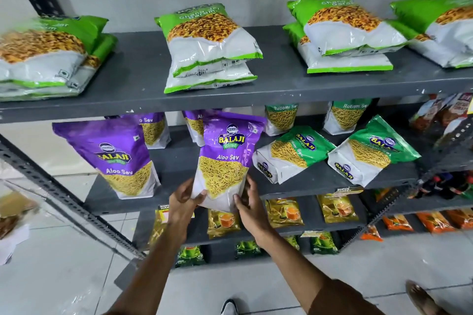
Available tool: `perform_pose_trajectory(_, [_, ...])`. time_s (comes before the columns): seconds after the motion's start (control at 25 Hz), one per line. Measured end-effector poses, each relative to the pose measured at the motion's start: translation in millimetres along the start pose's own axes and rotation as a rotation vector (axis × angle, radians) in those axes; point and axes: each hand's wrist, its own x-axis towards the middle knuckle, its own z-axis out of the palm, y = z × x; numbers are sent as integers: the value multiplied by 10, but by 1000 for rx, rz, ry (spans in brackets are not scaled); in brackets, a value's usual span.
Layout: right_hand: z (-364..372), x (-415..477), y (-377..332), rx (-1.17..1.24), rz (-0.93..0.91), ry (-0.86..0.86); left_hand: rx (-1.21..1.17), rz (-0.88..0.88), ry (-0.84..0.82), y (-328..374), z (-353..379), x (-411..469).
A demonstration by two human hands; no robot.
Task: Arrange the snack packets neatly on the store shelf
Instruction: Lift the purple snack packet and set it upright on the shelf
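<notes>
A purple Aloo Sev packet (227, 156) stands upright at the front edge of the middle shelf (320, 181). My left hand (184, 199) grips its lower left corner and my right hand (247, 202) holds its lower right side. Another purple Aloo Sev packet (112, 158) stands upright to the left. Two more purple packets (153, 130) stand behind, partly hidden. To the right, two green Ratlami Sev packets (291, 153) (371, 151) lie tilted on the same shelf, and two others (281, 117) stand upright at the back.
The top shelf (276, 84) carries stacks of flat green-and-white packets (210, 46). Lower shelves hold yellow packets (284, 212), green ones and orange ones (435, 222). A slanted perforated metal post (64, 199) runs at the left. Tiled floor lies below, with a shoe (229, 307) at the bottom.
</notes>
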Motion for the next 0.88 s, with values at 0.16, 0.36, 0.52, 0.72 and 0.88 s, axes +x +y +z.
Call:
perform_pose_trajectory(0.16, [-180, -631, -92, 90, -99, -88, 38, 124, 102, 30, -195, -917])
perform_pose_trajectory(0.36, [-362, -1210, -114, 100, -156, -184, 42, 220, 149, 15, -328, -1678])
perform_pose_trajectory(0.52, [-384, -1204, -133, 76, -176, -202, 65, 193, 196, 37, -315, -1699])
perform_pose_trajectory(0.72, [-310, -946, -65, 36, -137, -177, 160, 139, 84, 44, -275, -1352])
perform_pose_trajectory(0.88, [-221, -569, 17, -39, -92, -133, 309, 99, -22, -45, -259, -823])
